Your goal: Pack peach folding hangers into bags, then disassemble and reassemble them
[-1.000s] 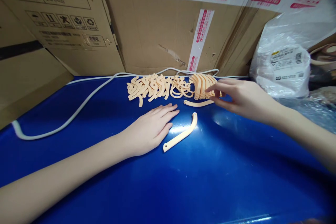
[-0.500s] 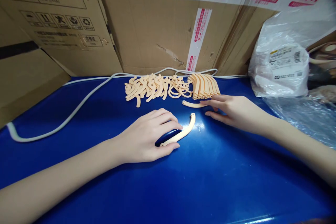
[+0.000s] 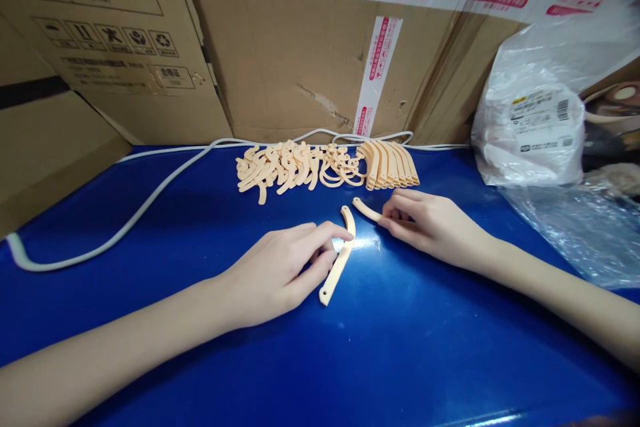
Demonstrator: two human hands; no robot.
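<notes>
My left hand [image 3: 290, 270] has its index finger across a curved beige strip [image 3: 334, 280] and its thumb against the strip's near side, gripping it lightly. This strip has a small hole at each end and slants over the blue table [image 3: 425, 347]. Just right of it, my right hand [image 3: 425, 220] pinches the end of another curved beige strip [image 3: 367, 211], whose other end points away to the left. Behind the hands stands a neat row of similar curved strips [image 3: 390, 165]. Left of that row lies a loose heap of small wavy beige pieces [image 3: 285, 167].
A cardboard box [image 3: 295, 60] with printed tape walls off the back, and another box [image 3: 115, 47] stands at the left. A white cable [image 3: 145, 203] runs along the back and left. Clear plastic bags [image 3: 530, 127] lie at the right.
My right hand has drawn its strip nearer and turned it, its fingers now closed on the end. The left hand's strip has swung more upright, and its near end now shows.
</notes>
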